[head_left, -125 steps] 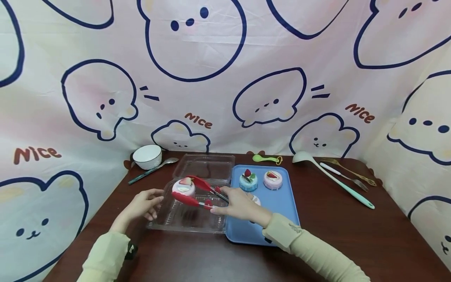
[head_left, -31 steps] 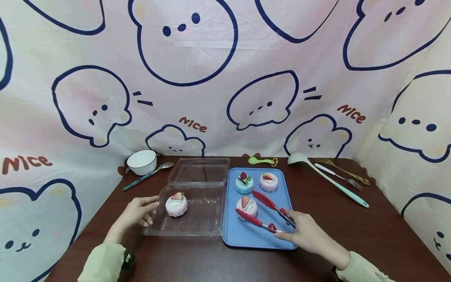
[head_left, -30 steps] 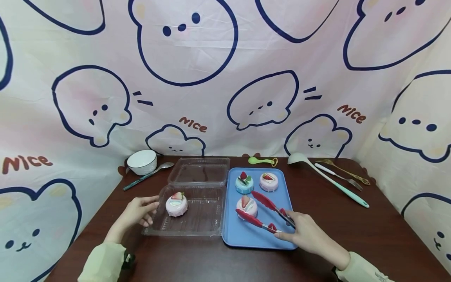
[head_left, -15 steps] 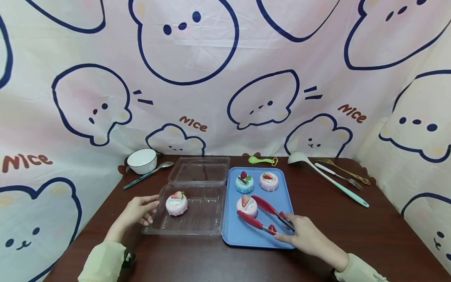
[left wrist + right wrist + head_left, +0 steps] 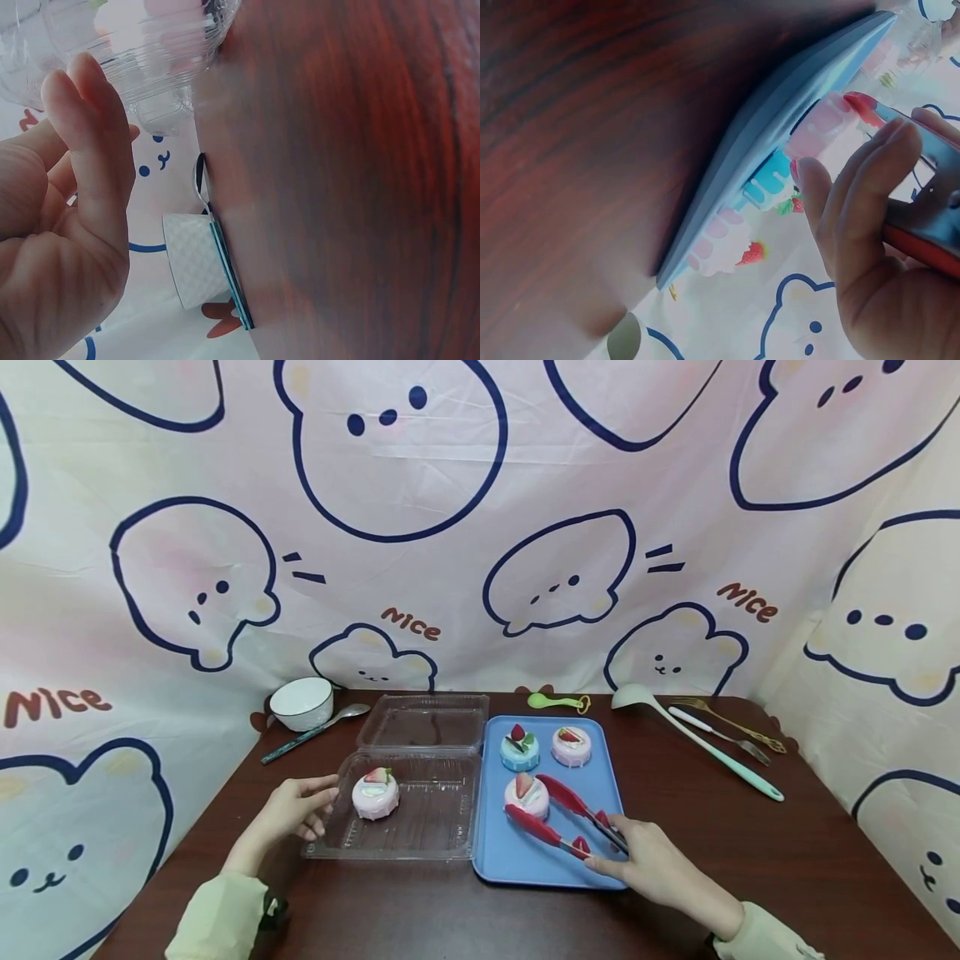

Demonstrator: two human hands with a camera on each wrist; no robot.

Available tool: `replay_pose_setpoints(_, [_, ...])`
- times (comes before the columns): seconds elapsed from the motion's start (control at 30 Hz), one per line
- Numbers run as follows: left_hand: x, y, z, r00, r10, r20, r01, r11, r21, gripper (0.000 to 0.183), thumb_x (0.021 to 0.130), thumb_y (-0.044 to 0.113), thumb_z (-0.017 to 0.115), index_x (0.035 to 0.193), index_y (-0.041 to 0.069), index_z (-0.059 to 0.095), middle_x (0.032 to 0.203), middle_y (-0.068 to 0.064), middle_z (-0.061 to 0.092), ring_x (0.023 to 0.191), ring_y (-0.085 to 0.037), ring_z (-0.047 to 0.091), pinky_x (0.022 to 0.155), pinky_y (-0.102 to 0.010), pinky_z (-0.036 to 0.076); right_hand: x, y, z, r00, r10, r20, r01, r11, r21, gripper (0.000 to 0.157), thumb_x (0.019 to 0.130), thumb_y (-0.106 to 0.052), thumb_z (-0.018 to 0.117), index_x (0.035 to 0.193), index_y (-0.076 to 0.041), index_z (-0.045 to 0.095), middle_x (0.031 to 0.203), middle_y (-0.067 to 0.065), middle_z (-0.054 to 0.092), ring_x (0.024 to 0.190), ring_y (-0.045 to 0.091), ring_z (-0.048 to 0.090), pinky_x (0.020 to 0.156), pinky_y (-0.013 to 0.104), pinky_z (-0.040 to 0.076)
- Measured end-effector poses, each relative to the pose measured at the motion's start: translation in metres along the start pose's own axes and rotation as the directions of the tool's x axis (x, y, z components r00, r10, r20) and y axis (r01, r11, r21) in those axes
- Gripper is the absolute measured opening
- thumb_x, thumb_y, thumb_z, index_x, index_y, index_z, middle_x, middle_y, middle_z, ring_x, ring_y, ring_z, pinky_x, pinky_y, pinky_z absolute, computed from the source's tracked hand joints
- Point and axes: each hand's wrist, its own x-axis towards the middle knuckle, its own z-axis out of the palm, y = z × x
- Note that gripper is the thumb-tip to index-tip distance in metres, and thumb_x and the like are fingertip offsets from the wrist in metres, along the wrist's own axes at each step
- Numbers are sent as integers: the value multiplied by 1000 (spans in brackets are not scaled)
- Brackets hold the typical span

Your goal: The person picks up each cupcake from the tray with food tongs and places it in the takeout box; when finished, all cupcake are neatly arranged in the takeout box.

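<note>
My right hand (image 5: 651, 862) grips red-tipped tongs (image 5: 551, 837), spread around a pink toy cake with a strawberry slice (image 5: 525, 798) at the near left of a blue tray (image 5: 555, 860). In the right wrist view, one red tip lies against or close by that cake. A blue cake (image 5: 519, 750) and another pink cake (image 5: 572, 747) sit at the tray's far end. My left hand (image 5: 288, 814) rests with loosely bent fingers at the left edge of a clear plastic container (image 5: 420, 810), its lid folded back. Inside it stands a pink strawberry cake (image 5: 376, 794).
A white bowl (image 5: 302, 706) and a spoon (image 5: 315, 734) lie at the back left. Behind the tray is a green measuring spoon (image 5: 557, 702). A ladle (image 5: 697, 739), a white-handled fork (image 5: 717, 734) and a gold fork (image 5: 731, 724) lie at the right.
Since the oldest frame, the tongs have left the cake that now stands in the container and moved right to the tray cake. Lately the tongs have shifted only slightly; my left hand stays put.
</note>
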Motion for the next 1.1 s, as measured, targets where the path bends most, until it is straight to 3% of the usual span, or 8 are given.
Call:
replay_pose_setpoints(0.3, [0,0,-1,1000,-5,-13,6,1000,14,49,93,20,52,132,-7,40,81,-16,59,50,-19,57,48,-33,52,3,-5,-11,995,-46,-87,45,999,-7,69,71,-53,69,110,3,57,61,-3,46,59,9,44,46,21,34])
replay_pose_setpoints(0.47, [0,1,0,1000,-4,-4,4,1000,16,49,93,20,51,132,-8,39,80,-15,59,49,-19,57,47,-34,52,8,-12,-14,993,-60,-106,62,998,19,79,72,-55,68,120,6,53,89,6,61,74,12,51,55,23,42])
replay_pose_setpoints(0.53, [0,1,0,1000,-13,-11,13,1000,15,48,93,19,51,132,-7,41,80,-15,59,49,-19,57,47,-34,52,11,-16,-14,992,-63,-107,68,997,44,79,72,-55,68,121,5,52,91,5,61,75,13,51,55,23,42])
replay_pose_setpoints(0.73, [0,2,0,1000,-19,-21,20,999,32,47,93,18,51,132,-7,41,80,-15,59,49,-19,57,47,-34,52,21,-33,-7,985,-135,-111,142,988,61,72,74,-56,65,118,-1,55,60,-4,42,54,9,39,43,19,28])
replay_pose_setpoints(0.9, [1,2,1,1000,-20,-20,20,999,34,47,93,18,51,131,-7,41,78,-14,59,49,-18,57,47,-34,52,30,-48,3,977,-192,-88,200,976,89,73,75,-57,63,122,-2,53,63,-7,44,56,7,40,43,20,28])
replay_pose_setpoints(1.1, [2,2,1,999,-28,-30,29,999,44,46,93,18,51,131,-6,42,78,-12,59,49,-19,57,48,-34,52,41,-65,17,957,-285,-49,290,949,126,53,76,-56,62,107,-14,57,58,-7,42,48,6,38,40,19,28])
